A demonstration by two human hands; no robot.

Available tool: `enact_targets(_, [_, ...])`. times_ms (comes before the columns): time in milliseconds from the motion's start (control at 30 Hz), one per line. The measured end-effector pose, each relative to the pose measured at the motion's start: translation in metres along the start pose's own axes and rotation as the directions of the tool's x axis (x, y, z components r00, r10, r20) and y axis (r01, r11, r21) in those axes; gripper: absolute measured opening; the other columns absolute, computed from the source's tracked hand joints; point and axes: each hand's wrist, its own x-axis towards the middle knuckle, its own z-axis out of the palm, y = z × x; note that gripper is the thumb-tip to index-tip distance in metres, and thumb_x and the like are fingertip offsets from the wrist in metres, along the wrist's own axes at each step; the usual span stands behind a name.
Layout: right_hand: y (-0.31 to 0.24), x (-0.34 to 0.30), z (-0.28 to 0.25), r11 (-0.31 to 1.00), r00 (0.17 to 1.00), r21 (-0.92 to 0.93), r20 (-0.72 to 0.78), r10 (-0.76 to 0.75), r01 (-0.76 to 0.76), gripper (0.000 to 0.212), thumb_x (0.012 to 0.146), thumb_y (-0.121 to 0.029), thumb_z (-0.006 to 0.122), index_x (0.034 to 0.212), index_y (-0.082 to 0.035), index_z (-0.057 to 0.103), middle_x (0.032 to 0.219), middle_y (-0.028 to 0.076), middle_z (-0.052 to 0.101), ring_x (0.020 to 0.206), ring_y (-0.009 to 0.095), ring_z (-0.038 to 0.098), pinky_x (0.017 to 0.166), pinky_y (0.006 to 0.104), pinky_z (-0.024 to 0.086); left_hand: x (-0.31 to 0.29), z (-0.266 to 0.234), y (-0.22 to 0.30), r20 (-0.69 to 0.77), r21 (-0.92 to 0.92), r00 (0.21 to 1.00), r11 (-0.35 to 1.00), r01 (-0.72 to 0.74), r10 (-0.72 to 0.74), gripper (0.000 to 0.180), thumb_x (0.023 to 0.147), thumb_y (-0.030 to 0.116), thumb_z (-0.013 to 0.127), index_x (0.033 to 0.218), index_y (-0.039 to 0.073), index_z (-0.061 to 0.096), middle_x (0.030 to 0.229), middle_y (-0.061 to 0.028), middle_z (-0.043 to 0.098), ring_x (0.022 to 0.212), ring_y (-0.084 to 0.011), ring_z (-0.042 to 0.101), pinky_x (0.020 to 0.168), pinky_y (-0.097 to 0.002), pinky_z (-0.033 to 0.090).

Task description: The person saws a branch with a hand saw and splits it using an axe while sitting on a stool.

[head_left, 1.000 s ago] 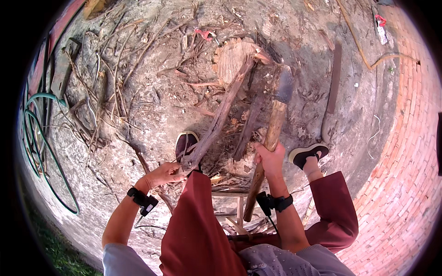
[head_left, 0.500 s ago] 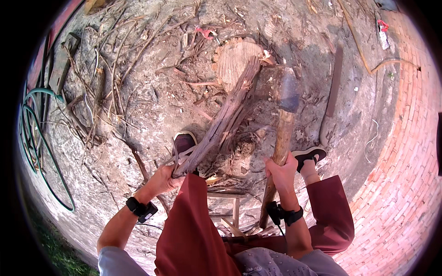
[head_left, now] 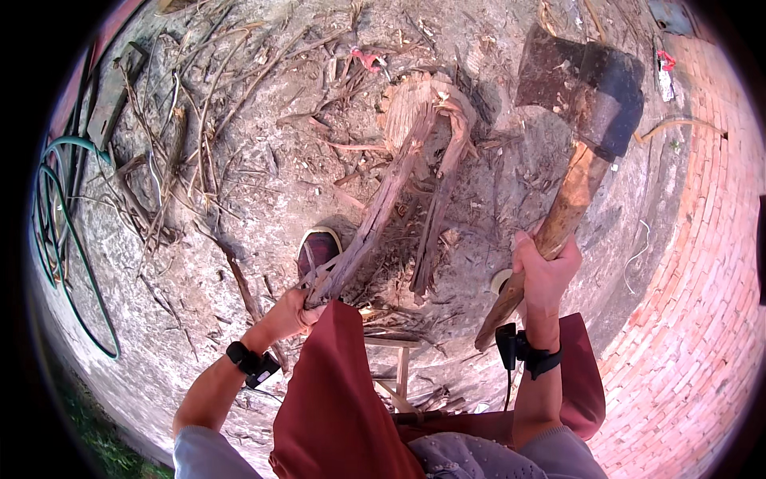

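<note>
My left hand (head_left: 286, 316) grips the near end of a long, weathered piece of firewood (head_left: 373, 219). The far end of this piece lies on a round chopping block (head_left: 401, 112) of pale cut wood. Beside it a second strip of wood (head_left: 437, 215) slants from the block down to the ground; whether the two are still joined at the top I cannot tell. My right hand (head_left: 548, 267) is wrapped round the wooden handle of an axe (head_left: 576, 188). The axe's dark, broad head (head_left: 594, 88) is up to the right of the block, apart from the wood.
Dry sticks (head_left: 179, 152) lie scattered at the left, near a green hose (head_left: 60, 215). My shoe (head_left: 321, 246) is close to the held wood. A low wooden frame (head_left: 401, 367) stands between my legs. Brick paving (head_left: 686, 263) borders the ground at the right.
The axe has come up and to the right, away from the wood. The second strip now stands apart from the held piece, with a gap between them. My left hand has barely moved.
</note>
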Motion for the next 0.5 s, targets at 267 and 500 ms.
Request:
enact_targets(267, [-0.064,0.024,0.015,0.944,0.971,0.235,0.004,-0.24,0.232,0.011,0.077,0.004,0.054,0.078,-0.002,0.045,0.053,0.001,0.043,0.04,0.008,0.04,0.04,0.0231,0.033,-0.003,-0.005,-0.014,-0.032,0.107,0.999,0.994,-0.033,0.037,0.069,0.073,0.068,0.047,0.069,-0.001,0.05,0.047,-0.0065,0.048,0.042,-0.0173,0.054,0.041,-0.0292,0.042])
enact_targets(500, [0.086,0.035,0.054,0.928,0.969,-0.322,0.215,-0.122,0.188,0.011,0.067,-0.001,0.056,0.075,0.001,0.048,0.054,0.003,0.049,0.041,0.009,0.047,0.038,0.0243,0.038,-0.011,-0.004,-0.001,-0.175,0.148,0.948,0.959,-0.24,0.264,0.05,0.079,0.046,0.056,0.08,-0.004,0.053,0.053,-0.0145,0.051,0.05,-0.0251,0.057,0.05,-0.0339,0.044])
